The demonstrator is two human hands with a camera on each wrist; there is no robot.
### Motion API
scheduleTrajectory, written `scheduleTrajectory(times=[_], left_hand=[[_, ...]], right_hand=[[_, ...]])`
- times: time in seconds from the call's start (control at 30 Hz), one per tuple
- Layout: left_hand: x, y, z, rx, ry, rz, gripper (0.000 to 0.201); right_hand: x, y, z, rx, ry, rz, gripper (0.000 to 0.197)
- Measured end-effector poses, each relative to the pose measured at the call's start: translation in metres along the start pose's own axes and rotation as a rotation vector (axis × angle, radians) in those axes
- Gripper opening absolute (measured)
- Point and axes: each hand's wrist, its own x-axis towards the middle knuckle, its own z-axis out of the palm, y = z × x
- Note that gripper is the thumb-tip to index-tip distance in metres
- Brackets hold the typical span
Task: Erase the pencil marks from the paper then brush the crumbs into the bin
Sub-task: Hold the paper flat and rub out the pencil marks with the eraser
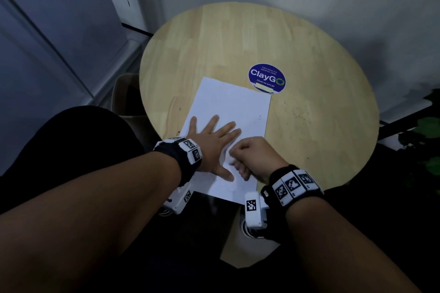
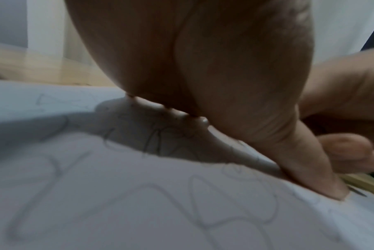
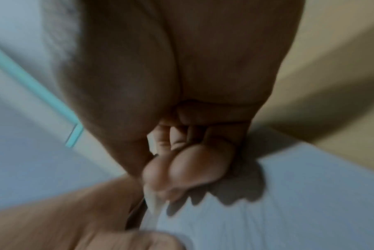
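Note:
A white sheet of paper [image 1: 233,107] lies on the round wooden table [image 1: 309,126]. Faint pencil scribbles [image 2: 138,194] cover its near part. My left hand [image 1: 214,140] lies flat on the sheet with fingers spread, pressing it down; the left hand's thumb [image 2: 306,169] presses the paper. My right hand [image 1: 252,157] sits just right of it with fingers curled, pinching a small white eraser [image 1: 230,160] against the paper between the two hands. In the blurred right wrist view the right hand's curled fingers [image 3: 192,165] hold the pale eraser [image 3: 153,201] tip down on the sheet.
A blue round "ClayGo" sticker [image 1: 266,78] is stuck on the table beyond the paper. A tan bin [image 1: 126,95] stands on the floor at the table's left edge. Dark specks [image 1: 295,112] dot the wood right of the sheet. Green leaves [image 1: 428,131] show at far right.

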Motion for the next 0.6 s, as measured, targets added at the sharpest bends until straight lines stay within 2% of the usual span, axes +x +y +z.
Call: scheduleTrajectory(times=[0.07, 0.13, 0.3, 0.37, 0.47, 0.53, 0.6], left_hand=[[-0.001, 0.000, -0.002, -0.015, 0.019, -0.015, 0.140], [-0.004, -0.003, -0.005, -0.026, 0.033, -0.027, 0.140], [-0.008, -0.014, -0.011, 0.002, 0.030, -0.046, 0.135], [-0.009, -0.016, -0.010, -0.013, 0.025, -0.049, 0.129], [-0.009, -0.014, -0.004, -0.023, 0.042, -0.058, 0.122], [-0.008, -0.011, 0.000, 0.010, 0.042, -0.071, 0.126], [-0.006, -0.010, 0.002, 0.028, 0.035, -0.084, 0.131]], right_hand=[[0.007, 0.008, -0.008, 0.310, 0.184, 0.029, 0.019], [0.012, 0.013, -0.013, 0.495, 0.301, 0.053, 0.018], [0.011, 0.017, -0.019, 0.693, 0.315, 0.094, 0.014], [0.011, 0.018, -0.020, 0.604, 0.306, 0.078, 0.015], [0.008, 0.015, -0.019, 0.267, 0.251, 0.011, 0.020], [0.007, 0.012, -0.014, 0.081, 0.211, -0.022, 0.020], [0.010, 0.009, -0.010, -0.077, 0.272, -0.077, 0.017]])
